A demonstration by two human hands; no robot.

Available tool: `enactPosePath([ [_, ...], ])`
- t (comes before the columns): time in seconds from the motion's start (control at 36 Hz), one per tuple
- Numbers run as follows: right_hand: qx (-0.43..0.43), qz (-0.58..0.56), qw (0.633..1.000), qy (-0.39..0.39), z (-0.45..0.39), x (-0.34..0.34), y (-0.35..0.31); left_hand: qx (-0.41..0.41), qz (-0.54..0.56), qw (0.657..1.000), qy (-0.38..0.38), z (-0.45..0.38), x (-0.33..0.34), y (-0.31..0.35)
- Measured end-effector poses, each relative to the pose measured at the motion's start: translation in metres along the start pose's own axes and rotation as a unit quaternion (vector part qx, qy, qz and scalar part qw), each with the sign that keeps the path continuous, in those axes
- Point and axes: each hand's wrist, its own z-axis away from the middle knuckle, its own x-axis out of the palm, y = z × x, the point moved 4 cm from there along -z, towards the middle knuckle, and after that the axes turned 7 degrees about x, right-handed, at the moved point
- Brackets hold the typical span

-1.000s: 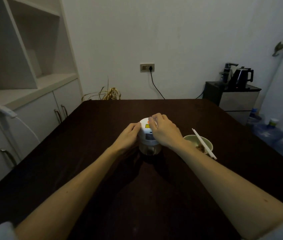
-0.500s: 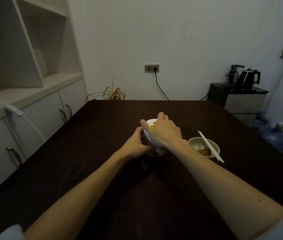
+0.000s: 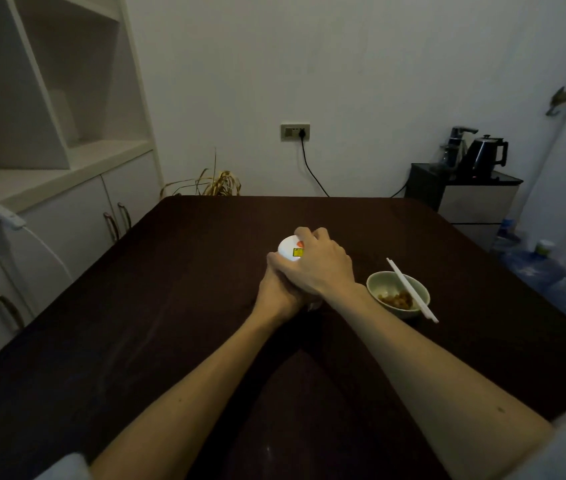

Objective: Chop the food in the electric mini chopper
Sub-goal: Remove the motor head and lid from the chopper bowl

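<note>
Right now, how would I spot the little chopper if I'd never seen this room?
Find the dark table that fills the room's middle. Near its centre both hands meet: the left hand low, the right hand on top. Between them is the mini chopper, white-topped with an orange-and-yellow sticker, unlike the green bowl beside it.

Single view only, head-mounted wide-angle, nothing to cross-check against. Looks forward and down across the dark brown rectangular desk [image 3: 177, 323] toward the white back wall with its wall socket [image 3: 294, 132]. Forearms enter from the bottom edge, so both hands sit close, mid-frame. White cabinet with open shelves [image 3: 49, 133] fills the left edge, black side cabinet [image 3: 461, 192] far right. Lens bends the edges.
</note>
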Motion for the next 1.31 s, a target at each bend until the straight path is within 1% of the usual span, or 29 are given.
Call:
enactPosePath([
  [0.06, -0.009, -0.01, 1.0, -0.012, -0.002, 0.001, 0.001, -0.042, 0.018, 0.999, -0.021, -0.001, -0.002, -0.002],
  [0.14, -0.023, -0.034, 0.999, -0.03, -0.007, 0.002, 0.003, -0.034, -0.028, 0.999, -0.023, -0.004, -0.008, -0.003],
  [0.19, -0.039, -0.048, 0.997, -0.042, -0.009, 0.002, 0.003, -0.038, -0.037, 0.998, -0.031, -0.006, -0.009, -0.004],
  [0.31, -0.063, -0.09, 0.99, -0.084, -0.013, 0.0, 0.006, -0.047, -0.04, 0.996, -0.061, -0.01, -0.012, -0.007],
  [0.44, -0.077, -0.095, 0.987, -0.105, -0.017, -0.001, 0.007, -0.044, -0.025, 0.996, -0.073, -0.01, -0.011, -0.009],
  [0.58, -0.071, -0.105, 0.987, -0.094, -0.016, -0.002, 0.006, -0.042, -0.019, 0.996, -0.072, -0.011, -0.01, -0.009],
  [0.83, -0.06, -0.122, 0.986, -0.1, -0.017, -0.007, 0.003, -0.043, -0.021, 0.995, -0.087, -0.012, -0.008, -0.009],
  [0.92, -0.055, -0.127, 0.986, -0.096, -0.016, -0.009, 0.002, -0.047, -0.032, 0.995, -0.078, -0.014, -0.008, -0.008],
  [1.06, -0.053, -0.152, 0.984, -0.073, -0.014, -0.017, 0.001, -0.055, -0.026, 0.994, -0.087, -0.017, -0.004, -0.01],
  [1.19, -0.038, -0.19, 0.978, -0.075, -0.015, -0.029, 0.0, 0.007, -0.053, 0.99, -0.127, -0.02, -0.004, 0.001],
  [1.25, -0.028, -0.223, 0.971, -0.079, -0.016, -0.035, 0.0, 0.024, -0.042, 0.99, -0.134, -0.02, -0.006, 0.005],
  [1.31, -0.008, -0.258, 0.963, -0.081, -0.016, -0.04, 0.0, 0.023, -0.011, 0.991, -0.129, -0.019, -0.009, 0.007],
])
